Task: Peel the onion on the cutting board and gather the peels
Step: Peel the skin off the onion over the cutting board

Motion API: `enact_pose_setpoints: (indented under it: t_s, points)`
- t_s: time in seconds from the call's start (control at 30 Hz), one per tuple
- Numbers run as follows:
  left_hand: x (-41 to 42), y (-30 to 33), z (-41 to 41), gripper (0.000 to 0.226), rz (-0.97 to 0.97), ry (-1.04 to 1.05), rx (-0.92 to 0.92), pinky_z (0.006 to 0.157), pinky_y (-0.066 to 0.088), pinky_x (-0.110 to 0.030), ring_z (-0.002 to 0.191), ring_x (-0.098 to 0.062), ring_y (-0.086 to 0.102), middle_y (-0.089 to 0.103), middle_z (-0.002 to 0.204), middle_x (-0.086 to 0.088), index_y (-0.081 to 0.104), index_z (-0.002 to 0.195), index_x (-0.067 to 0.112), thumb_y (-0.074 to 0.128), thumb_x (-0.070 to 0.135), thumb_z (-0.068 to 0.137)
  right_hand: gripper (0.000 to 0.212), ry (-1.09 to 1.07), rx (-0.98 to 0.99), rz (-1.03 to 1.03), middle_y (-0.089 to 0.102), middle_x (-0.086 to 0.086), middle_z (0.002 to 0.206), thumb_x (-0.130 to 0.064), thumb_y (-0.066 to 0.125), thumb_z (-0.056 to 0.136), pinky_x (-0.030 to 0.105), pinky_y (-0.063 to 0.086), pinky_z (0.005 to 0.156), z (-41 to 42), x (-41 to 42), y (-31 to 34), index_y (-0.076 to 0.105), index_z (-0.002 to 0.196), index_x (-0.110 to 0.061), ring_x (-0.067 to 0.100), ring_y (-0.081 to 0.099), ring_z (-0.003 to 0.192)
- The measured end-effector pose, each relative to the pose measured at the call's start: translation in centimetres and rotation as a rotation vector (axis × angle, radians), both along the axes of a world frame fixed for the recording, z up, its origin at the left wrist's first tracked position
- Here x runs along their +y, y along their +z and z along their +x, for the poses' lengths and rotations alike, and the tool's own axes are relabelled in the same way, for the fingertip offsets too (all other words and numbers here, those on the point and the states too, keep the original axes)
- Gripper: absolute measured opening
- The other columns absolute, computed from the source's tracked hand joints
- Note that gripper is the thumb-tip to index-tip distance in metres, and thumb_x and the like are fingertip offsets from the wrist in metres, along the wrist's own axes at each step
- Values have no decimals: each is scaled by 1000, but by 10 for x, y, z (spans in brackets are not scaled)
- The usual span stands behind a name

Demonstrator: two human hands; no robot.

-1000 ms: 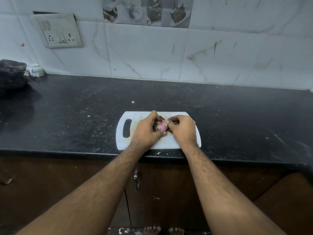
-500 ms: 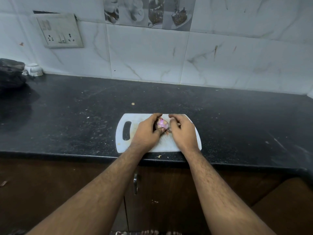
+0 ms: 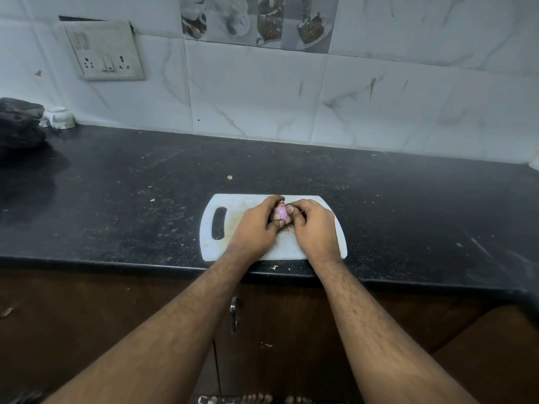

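Black countertop, white cutting board (image 3: 339, 246) at front edge. Left hand (image 3: 255, 228) cups small red onion (image 3: 281, 214); right hand (image 3: 313, 227) pinches its skin. Light, slick bulb, brittle peel: best grabbed at the tip.

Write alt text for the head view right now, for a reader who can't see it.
Two bare hands, left hand and right hand, grip a small purple onion over a white plastic cutting board at the front edge of a black stone counter. Scraps of papery peel lie near that edge; a white tiled wall rises behind.
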State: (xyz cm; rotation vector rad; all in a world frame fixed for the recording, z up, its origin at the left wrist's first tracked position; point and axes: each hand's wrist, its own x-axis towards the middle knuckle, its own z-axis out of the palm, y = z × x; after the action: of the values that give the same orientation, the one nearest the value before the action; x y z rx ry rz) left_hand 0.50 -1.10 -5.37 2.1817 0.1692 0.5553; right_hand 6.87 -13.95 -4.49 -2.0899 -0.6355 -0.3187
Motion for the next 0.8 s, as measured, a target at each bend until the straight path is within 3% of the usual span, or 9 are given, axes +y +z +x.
enact_pose_setpoints:
  t_s: [0.1, 0.2, 0.27, 0.47, 0.63, 0.73, 0.8]
  points:
    - [1, 0, 0, 49, -7, 3, -4, 103, 43, -23, 120, -15, 62, 67, 133, -2, 53, 143, 16, 65, 11, 96, 15, -20, -15, -79, 62, -8, 91, -22, 54, 102, 13, 39, 64, -2, 2, 3, 65, 95, -15, 8, 56, 82]
    - [1, 1, 0, 48, -21, 8, -5, 104, 45, -27, 118, -14, 62, 68, 130, -1, 54, 141, 17, 67, 12, 95, 8, -23, -49, -192, 52, -3, 97, -17, 50, 101, 31, 42, 68, -5, 6, 5, 49, 93, -15, 16, 52, 83]
    - [1, 1, 0, 48, -26, 7, -7, 102, 45, -25, 116, -13, 63, 68, 129, 0, 54, 140, 17, 67, 12, 95, 7, -25, -44, -236, 50, -1, 97, -13, 48, 99, 34, 40, 68, -7, 7, 7, 44, 94, -16, 18, 50, 84]
    - [2, 1, -2, 44, -17, -20, -14, 101, 47, -27, 112, -13, 64, 70, 122, 3, 56, 135, 16, 66, 10, 94, 4, -49, 34, -289, 51, -1, 104, -19, 46, 99, 37, 43, 76, -5, 7, 6, 48, 101, -16, 19, 49, 96]
    - [3, 1, -2, 41, -46, -44, 0, 99, 48, -25, 111, -13, 65, 70, 121, 3, 56, 132, 18, 67, 9, 93, 15, -126, 60, -297, 51, 1, 110, -23, 44, 104, 33, 36, 76, -2, 11, 4, 52, 110, -13, 18, 47, 100]
    - [3, 1, -3, 36, -59, -64, 2, 95, 48, -23, 108, -13, 66, 70, 116, 5, 56, 126, 18, 67, 9, 93, 17, -190, 72, -260, 53, 6, 116, -15, 41, 104, 36, 42, 79, 0, 12, 3, 53, 114, -9, 20, 48, 103]
    - [5, 1, -4, 35, -72, -76, 7, 97, 52, -31, 108, -14, 67, 71, 114, 5, 54, 120, 24, 66, 13, 89, 18, -237, 90, -221, 54, 10, 119, -7, 41, 102, 39, 46, 83, 2, 12, 2, 52, 117, -6, 24, 52, 106]
